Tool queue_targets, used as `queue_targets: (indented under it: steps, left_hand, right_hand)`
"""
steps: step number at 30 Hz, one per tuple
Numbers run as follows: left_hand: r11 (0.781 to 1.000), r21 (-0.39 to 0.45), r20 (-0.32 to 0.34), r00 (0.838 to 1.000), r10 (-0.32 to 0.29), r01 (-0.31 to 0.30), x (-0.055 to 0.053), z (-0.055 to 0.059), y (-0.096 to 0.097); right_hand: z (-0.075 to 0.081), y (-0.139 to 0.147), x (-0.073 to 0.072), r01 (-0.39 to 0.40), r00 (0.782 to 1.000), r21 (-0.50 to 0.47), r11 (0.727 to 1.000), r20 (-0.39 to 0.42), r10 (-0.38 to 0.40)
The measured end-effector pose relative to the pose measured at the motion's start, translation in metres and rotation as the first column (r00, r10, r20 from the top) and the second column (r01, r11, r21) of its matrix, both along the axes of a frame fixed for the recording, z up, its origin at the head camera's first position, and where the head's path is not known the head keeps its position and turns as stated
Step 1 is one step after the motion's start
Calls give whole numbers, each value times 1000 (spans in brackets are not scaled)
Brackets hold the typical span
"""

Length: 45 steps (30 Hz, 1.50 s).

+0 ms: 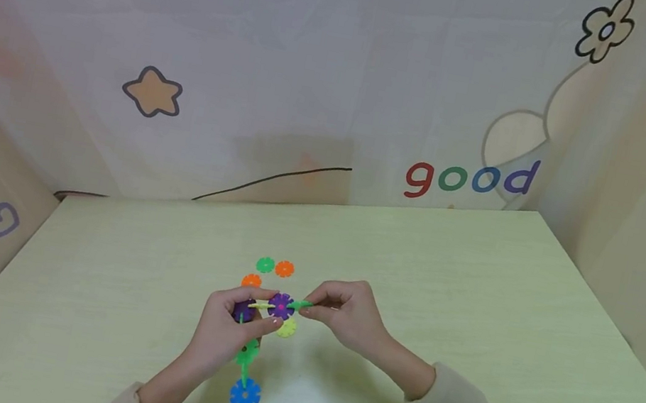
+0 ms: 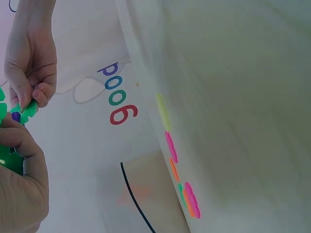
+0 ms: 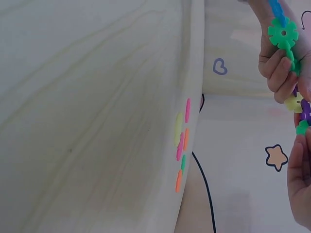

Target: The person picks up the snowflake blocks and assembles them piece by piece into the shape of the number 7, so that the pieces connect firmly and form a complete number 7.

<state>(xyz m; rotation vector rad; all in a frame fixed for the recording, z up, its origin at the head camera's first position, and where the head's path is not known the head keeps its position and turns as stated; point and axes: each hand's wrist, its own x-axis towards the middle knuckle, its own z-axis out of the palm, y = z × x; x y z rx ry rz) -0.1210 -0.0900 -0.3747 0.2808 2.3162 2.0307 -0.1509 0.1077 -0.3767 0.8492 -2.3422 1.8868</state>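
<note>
Hands (image 1: 221, 328) (image 1: 351, 316) close together, fingertips (image 1: 316, 295) apparently on discs (image 1: 281, 307)

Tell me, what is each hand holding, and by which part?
The left hand grips a chain of joined discs around its middle section. The right hand pinches a green disc by its outer edge.

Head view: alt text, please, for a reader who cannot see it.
The left hand holds a chain of colourful notched discs over a table; the right hand pinches a green disc at one end. More discs lie beyond.
</note>
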Motion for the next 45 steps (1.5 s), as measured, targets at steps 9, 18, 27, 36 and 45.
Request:
queue_targets:
  steps: [9,18,27,36,45]
  left_hand:
    - [999,-43,12,1000,-24,25,-4,3,-10]
    - [1000,-5,35,999,-15,15,-6,-1,-15]
    - [999,-27,67,998,22,-20,-9,-6,-24]
    - [1000,-4,121,993,8,-7,-10,-6,-24]
    - [1000,11,137,991,-4,2,-9,-7,-27]
  right_hand:
    - [2,-3,-5,5,1000,82,997,-28,-3]
    - [1,-2,-11,-64,998,98,993,-15,65]
    - [6,2,-38,-26,998,257,966,55,12]
    - [0,-5,-86,13,987,361,932,142,-69]
    - [-16,-21,-117,-47,985,456,889,171,-35]
